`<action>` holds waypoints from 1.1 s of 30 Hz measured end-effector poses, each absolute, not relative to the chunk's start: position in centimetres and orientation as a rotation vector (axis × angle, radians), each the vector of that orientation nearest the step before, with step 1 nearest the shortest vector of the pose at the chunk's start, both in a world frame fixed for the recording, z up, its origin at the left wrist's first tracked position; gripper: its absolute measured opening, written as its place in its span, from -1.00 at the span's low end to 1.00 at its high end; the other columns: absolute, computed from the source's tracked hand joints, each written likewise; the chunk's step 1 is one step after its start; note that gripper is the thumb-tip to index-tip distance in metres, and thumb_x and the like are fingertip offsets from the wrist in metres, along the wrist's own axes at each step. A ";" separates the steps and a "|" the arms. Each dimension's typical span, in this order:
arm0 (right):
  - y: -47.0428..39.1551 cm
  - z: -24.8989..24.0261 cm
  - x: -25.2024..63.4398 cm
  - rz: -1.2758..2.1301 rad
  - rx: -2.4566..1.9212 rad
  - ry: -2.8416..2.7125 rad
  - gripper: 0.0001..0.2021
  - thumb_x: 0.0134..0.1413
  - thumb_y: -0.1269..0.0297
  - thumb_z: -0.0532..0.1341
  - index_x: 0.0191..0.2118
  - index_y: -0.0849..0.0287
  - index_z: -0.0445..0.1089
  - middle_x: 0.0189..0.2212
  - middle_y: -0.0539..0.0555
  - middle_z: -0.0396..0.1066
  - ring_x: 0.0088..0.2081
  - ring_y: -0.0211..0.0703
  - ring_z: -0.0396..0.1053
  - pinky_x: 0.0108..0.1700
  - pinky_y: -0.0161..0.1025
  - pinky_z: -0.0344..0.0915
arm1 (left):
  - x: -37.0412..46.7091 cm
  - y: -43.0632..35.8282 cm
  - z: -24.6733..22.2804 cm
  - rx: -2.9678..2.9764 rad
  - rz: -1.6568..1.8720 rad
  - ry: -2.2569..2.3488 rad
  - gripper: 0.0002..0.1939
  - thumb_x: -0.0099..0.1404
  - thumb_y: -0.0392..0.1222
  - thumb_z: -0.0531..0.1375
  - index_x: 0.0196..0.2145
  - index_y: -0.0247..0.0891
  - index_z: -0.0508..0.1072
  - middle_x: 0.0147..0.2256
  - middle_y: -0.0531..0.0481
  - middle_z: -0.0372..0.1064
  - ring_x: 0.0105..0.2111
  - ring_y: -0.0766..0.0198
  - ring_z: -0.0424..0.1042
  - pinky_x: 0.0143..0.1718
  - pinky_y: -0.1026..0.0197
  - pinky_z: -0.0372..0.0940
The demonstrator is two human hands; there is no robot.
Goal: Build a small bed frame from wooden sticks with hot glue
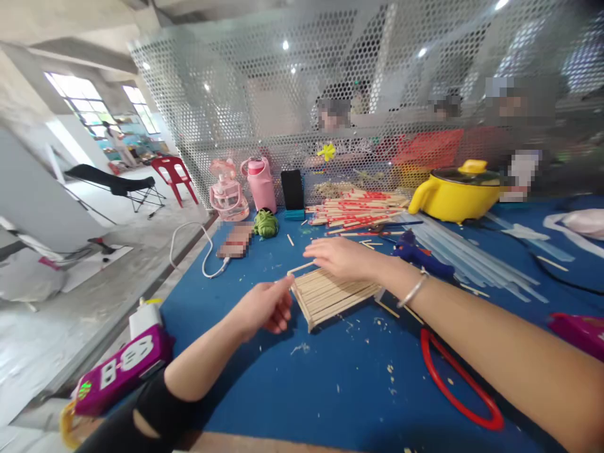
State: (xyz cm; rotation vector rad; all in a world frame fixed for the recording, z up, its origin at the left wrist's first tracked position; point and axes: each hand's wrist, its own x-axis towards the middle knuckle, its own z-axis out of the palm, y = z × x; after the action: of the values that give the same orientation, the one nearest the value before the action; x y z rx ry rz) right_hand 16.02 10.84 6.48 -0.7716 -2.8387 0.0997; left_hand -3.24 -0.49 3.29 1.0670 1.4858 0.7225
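A flat panel of pale wooden sticks (330,294) lies on the blue table (292,384), with a crosswise stick along its left edge. My left hand (268,305) is at the panel's left corner, thumb near the corner and the other fingers curled; whether it grips anything is hidden. Over the panel's far edge lies my right hand (342,258), its fingers stretched out toward the left and holding nothing visible. One loose stick (302,267) extends at the panel's far left edge. A blue glue gun (422,255) rests beyond my right forearm.
Behind are a pink bottle (260,185), green yarn (267,223), a black phone (293,190), chopsticks in red wrappers (358,207) and a yellow pot (460,195). Translucent glue sticks (472,255) lie at right, red-handled scissors (457,384) nearer. A purple power strip (125,368) is at left.
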 end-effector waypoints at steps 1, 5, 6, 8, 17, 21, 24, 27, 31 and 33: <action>10.8 6.6 15.3 0.104 -0.772 -2.896 -0.69 0.16 0.31 0.02 -0.08 0.07 0.44 -0.11 0.04 0.48 -0.05 -0.13 0.37 -0.03 -0.19 0.23 | -2.7 -0.9 3.3 1.095 0.670 1.464 -0.53 0.10 0.22 0.08 -0.52 -0.30 0.30 -0.64 0.06 0.29 -0.70 0.38 0.28 -0.69 0.36 0.15; 9.8 7.1 14.8 0.035 -0.891 -2.989 -0.72 0.10 0.31 0.04 -0.26 0.04 0.51 -0.34 0.05 0.54 -0.30 -0.08 0.45 -0.33 -0.23 0.24 | -2.0 -1.0 3.8 1.233 0.649 1.499 -0.63 0.07 0.11 0.15 -0.59 -0.29 0.29 -0.65 0.11 0.27 -0.69 0.44 0.22 -0.69 0.39 0.08; 9.3 7.3 15.2 0.001 -0.934 -3.007 -0.72 0.10 0.30 0.03 -0.30 0.05 0.51 -0.36 0.07 0.54 -0.33 -0.07 0.45 -0.37 -0.23 0.22 | -2.1 -0.7 4.0 1.249 0.654 1.500 -0.66 0.08 0.06 0.15 -0.60 -0.28 0.28 -0.66 0.12 0.25 -0.70 0.44 0.21 -0.69 0.39 0.07; 8.3 7.6 16.0 -0.045 -1.047 -3.030 -0.72 0.10 0.28 0.03 -0.36 0.08 0.50 -0.39 0.10 0.53 -0.35 -0.05 0.45 -0.41 -0.24 0.20 | -2.5 -0.1 4.2 1.279 0.629 1.478 -0.70 0.08 -0.01 0.15 -0.62 -0.27 0.27 -0.69 0.13 0.22 -0.71 0.44 0.19 -0.69 0.39 0.06; 6.5 6.6 16.7 0.231 -1.096 -2.716 -0.69 0.21 0.24 -0.01 -0.03 0.01 0.38 -0.18 0.03 0.51 -0.22 -0.14 0.44 -0.24 -0.27 0.25 | -1.2 0.2 2.3 1.390 0.893 1.498 -0.62 0.14 0.12 0.11 -0.46 -0.28 0.40 -0.65 0.15 0.24 -0.69 0.43 0.12 -0.66 0.36 0.04; 6.8 5.9 16.6 0.270 -1.047 -2.686 -0.70 0.20 0.26 0.02 -0.04 -0.01 0.41 -0.15 0.01 0.50 -0.14 -0.13 0.43 -0.13 -0.24 0.26 | -0.8 0.0 1.9 1.396 0.945 1.510 -0.60 0.16 0.13 0.09 -0.42 -0.30 0.44 -0.60 0.12 0.29 -0.63 0.40 0.18 -0.61 0.35 0.08; 6.8 5.8 16.6 0.287 -1.044 -2.679 -0.69 0.19 0.27 0.01 -0.04 -0.02 0.42 -0.15 0.01 0.50 -0.13 -0.11 0.43 -0.12 -0.21 0.27 | -0.8 -0.1 1.9 1.422 0.956 1.529 -0.59 0.19 0.12 0.08 -0.41 -0.31 0.46 -0.60 0.10 0.28 -0.61 0.39 0.18 -0.59 0.34 0.06; 6.8 5.9 16.6 0.301 -1.052 -2.677 -0.68 0.18 0.28 0.01 -0.05 -0.02 0.43 -0.15 0.02 0.51 -0.14 -0.09 0.44 -0.16 -0.19 0.29 | -0.8 -0.1 1.9 1.421 0.968 1.520 -0.59 0.20 0.11 0.06 -0.38 -0.31 0.48 -0.61 0.11 0.26 -0.61 0.38 0.17 -0.60 0.34 0.07; 6.8 6.0 16.5 0.324 -1.035 -2.672 -0.68 0.17 0.29 0.02 -0.05 -0.01 0.43 -0.15 0.01 0.51 -0.14 -0.09 0.44 -0.15 -0.19 0.29 | -0.7 -0.3 2.0 1.407 0.960 1.527 -0.58 0.20 0.12 0.07 -0.37 -0.31 0.49 -0.62 0.12 0.24 -0.63 0.39 0.15 -0.62 0.33 0.06; 6.9 5.9 16.5 0.333 -1.025 -2.667 -0.68 0.17 0.30 0.02 -0.05 -0.01 0.43 -0.14 0.00 0.50 -0.13 -0.10 0.44 -0.13 -0.19 0.28 | -0.6 -0.3 2.0 1.389 0.956 1.536 -0.58 0.19 0.12 0.07 -0.41 -0.31 0.48 -0.63 0.12 0.24 -0.64 0.40 0.14 -0.62 0.34 0.04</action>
State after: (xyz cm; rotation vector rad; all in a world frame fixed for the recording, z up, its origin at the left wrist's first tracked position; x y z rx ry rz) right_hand 16.54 6.86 5.93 -1.0247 -2.6674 0.3334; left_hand -0.63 -0.26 1.99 1.3890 1.5363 0.9557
